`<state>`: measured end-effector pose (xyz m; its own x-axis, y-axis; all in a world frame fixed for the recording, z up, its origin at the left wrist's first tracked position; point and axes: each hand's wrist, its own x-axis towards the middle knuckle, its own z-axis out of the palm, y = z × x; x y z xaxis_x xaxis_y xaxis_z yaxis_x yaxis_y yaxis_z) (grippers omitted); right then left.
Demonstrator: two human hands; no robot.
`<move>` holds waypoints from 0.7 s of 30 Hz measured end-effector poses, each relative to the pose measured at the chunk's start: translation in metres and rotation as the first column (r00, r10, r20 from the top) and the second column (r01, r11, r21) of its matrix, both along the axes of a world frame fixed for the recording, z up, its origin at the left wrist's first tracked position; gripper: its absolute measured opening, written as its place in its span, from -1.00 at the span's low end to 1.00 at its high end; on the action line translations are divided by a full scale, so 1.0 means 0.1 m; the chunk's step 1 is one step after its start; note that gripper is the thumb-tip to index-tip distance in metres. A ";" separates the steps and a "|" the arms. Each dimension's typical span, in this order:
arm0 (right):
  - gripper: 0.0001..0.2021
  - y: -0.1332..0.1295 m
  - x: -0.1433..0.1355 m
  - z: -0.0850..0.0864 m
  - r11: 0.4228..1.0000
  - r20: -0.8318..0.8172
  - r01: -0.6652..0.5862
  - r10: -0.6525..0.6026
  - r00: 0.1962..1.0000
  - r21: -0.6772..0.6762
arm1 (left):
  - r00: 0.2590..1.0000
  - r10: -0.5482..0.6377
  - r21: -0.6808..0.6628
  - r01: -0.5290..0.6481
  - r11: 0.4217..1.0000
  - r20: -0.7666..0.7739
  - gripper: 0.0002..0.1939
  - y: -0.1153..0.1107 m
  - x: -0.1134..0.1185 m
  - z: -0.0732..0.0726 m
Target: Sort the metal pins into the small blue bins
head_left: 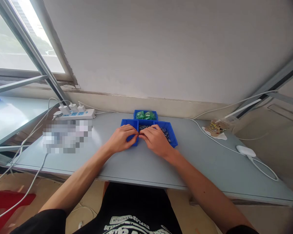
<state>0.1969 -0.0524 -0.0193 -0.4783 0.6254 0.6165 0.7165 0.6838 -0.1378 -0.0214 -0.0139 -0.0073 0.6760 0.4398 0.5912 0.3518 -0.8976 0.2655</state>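
My left hand and my right hand meet fingertip to fingertip, low over the front of the blue bins. Both are closed in a pinch around something small and dark that I cannot make out. Under the left hand stands a blue bin, its inside partly covered by the fingers. Small dark parts lie in the middle bin, half hidden by the right hand. Beside that hand, the right blue bin holds many small dark, shiny metal-looking pieces. Behind them, green packets fill another blue bin.
The grey table backs onto a wall. On the left are a white power strip with chargers and a pixelated patch. To the right lie a brown-and-white package, a white case and a looping white cable. Metal posts frame both sides.
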 end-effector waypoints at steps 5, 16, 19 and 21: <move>-0.78 0.02 0.00 -0.03 1.000 0.020 0.020 -0.020 1.000 -0.004 | 1.000 -0.005 0.002 0.005 1.000 0.002 -0.81 0.00 0.00 0.00; -0.79 0.03 0.05 0.00 0.978 0.160 0.208 -0.207 0.965 0.012 | 0.950 0.291 0.015 -0.294 0.956 0.116 -0.78 0.05 -0.02 0.01; -0.83 0.06 0.06 -0.07 0.975 0.292 0.220 -0.212 0.933 0.004 | 0.909 0.413 0.002 -0.413 0.911 0.059 -0.82 0.12 -0.06 -0.02; -0.88 0.06 0.06 -0.13 0.976 0.355 0.219 -0.212 0.910 0.020 | 0.885 0.466 -0.001 -0.466 0.885 0.008 -0.83 0.15 -0.08 -0.06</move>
